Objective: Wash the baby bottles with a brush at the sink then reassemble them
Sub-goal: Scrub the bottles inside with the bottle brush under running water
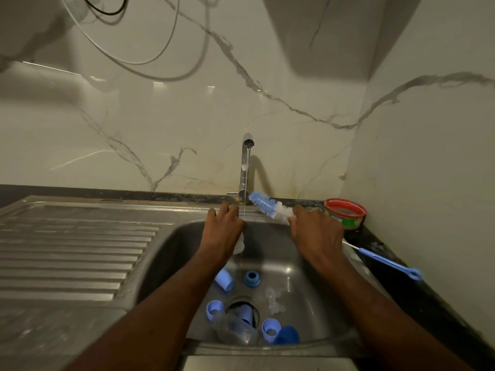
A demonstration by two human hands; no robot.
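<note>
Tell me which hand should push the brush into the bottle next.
Right, probably. The right hand already grips the bottle brush, bristles pointing towards the left hand, which holds the bottle by the running water.

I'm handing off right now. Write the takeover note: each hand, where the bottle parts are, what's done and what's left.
Left hand: holds a clear bottle beside the running stream from the tap.
Right hand: grips the bottle brush, bristles up and away from the bottle.
Sink basin: blue caps and rings, one blue ring, clear teats and another clear bottle lie around the drain.
A thin blue brush lies on the counter to the right, by a red-rimmed tub.
Done: bottles taken apart, water running.
Left: brush this bottle, wash the other pieces, reassemble.
</note>
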